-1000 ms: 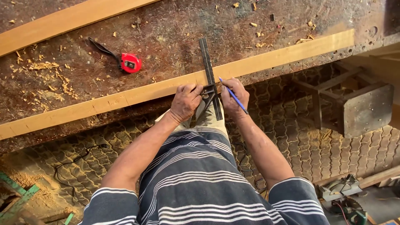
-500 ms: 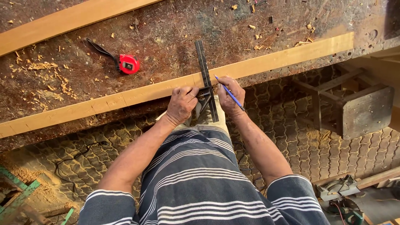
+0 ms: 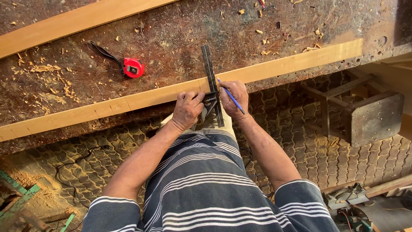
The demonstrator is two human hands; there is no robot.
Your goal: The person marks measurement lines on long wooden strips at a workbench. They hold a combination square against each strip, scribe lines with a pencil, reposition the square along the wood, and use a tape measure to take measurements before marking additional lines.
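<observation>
The left hand (image 3: 188,110) presses down on the stock of a dark metal square (image 3: 212,86), fingers curled over it at the near edge of a long pale wooden board (image 3: 128,102). The blade of the square lies across the board, pointing to the far side. The right hand (image 3: 234,98) is closed around a blue pencil (image 3: 230,95), its tip touching the board just right of the blade.

The board runs from the near left to the far right along the near edge of a dark, stained workbench (image 3: 171,47). A second pale board (image 3: 64,23) lies along the far left of the bench. Between the two boards sits a small red tape measure (image 3: 133,68) with a black square patch on its face and a black strap trailing to the left; no lettering on it can be made out. Wood chips and shavings (image 3: 47,75) are scattered over the bench, thickest on the left.

Below the bench edge the floor is paved with interlocking grey blocks (image 3: 292,129), dusted with sawdust. A black cable (image 3: 73,161) loops over the floor at the left. At the right stands a low wooden stool (image 3: 365,116). A power tool with a grey body (image 3: 345,197) lies at the near right, and green metal bars (image 3: 19,193) show at the near left. The person wears a dark blue shirt with white stripes (image 3: 201,189).
</observation>
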